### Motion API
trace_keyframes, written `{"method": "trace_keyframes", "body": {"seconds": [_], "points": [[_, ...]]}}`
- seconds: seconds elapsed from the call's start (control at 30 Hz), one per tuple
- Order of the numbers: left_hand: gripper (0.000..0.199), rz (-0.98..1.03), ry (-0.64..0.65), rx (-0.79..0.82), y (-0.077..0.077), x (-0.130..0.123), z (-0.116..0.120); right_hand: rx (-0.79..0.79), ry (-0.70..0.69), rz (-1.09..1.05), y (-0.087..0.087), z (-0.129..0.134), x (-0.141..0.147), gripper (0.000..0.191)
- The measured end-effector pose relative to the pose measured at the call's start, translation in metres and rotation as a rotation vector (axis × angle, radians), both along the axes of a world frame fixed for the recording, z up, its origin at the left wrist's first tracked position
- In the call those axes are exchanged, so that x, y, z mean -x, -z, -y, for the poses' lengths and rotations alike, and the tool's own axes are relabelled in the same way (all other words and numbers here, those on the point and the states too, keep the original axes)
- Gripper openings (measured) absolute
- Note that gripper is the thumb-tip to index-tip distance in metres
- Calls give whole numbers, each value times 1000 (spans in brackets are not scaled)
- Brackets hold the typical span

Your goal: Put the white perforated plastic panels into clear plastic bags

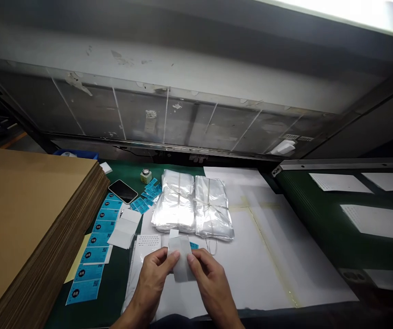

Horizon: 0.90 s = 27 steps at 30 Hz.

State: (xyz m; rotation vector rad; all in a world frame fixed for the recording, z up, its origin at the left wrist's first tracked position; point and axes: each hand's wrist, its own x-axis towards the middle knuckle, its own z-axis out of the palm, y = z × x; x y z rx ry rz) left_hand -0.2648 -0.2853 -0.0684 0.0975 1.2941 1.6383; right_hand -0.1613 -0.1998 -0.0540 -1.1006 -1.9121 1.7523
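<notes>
Both hands met low in the middle of the view, each pinching a small translucent whitish slip (182, 256) between thumb and fingers. The left hand (153, 274) gripped its left edge and the right hand (212, 276) its right edge, so that the slip was held up above the white sheet (271, 246) covering much of the green surface (114, 297). A blue scrap (194, 245) peeked out just above the right thumb.

Beyond the hands lay two bundles side by side, a left bundle of clear plastic bags (178, 205) and a right bundle of clear plastic bags (213, 212), each tied crosswise with string. Near the left hand was a white packet with rows of black dashes (148, 241). Farther left, folded white papers (125, 230) lay beside a long strip of blue labels (91, 253) marked "8月". A smartphone (123, 191) rested at the strip's far end, with loose blue labels (148, 196) and a small metal-capped jar (146, 176) nearby.

A tall stack of cardboard (31, 219) stood at far left. On the right, white cards (378, 221) lay on a green conveyor belt (320, 214).
</notes>
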Motion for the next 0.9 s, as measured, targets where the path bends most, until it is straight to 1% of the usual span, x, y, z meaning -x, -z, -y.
{"method": "trace_keyframes", "body": {"seconds": [0.13, 0.2, 0.33, 0.43, 0.6, 0.77, 0.83, 0.9], "points": [[39, 86, 93, -8, -2, 4, 4, 123, 7, -6, 1, 1, 2, 36], [38, 92, 123, -7, -4, 7, 7, 156, 15, -10, 2, 4, 4, 36], [38, 45, 137, 28, -2, 9, 13, 204, 57, 2, 3, 11, 7, 37], [38, 35, 121, 5, 1, 10, 17, 225, 58, 17, 0, 15, 9, 37], [40, 66, 100, -34, 5, 11, 22, 212, 48, 13, -1, 19, 10, 35], [38, 29, 139, -21, 5, 14, 26, 217, 35, 10, 2, 21, 10, 36], [39, -14, 166, 3, 3, 16, 25, 177, 22, 25, 3, 21, 9, 35], [40, -82, 207, 27, 1, 19, 25, 88, -17, 52, 4, 20, 8, 34]]}}
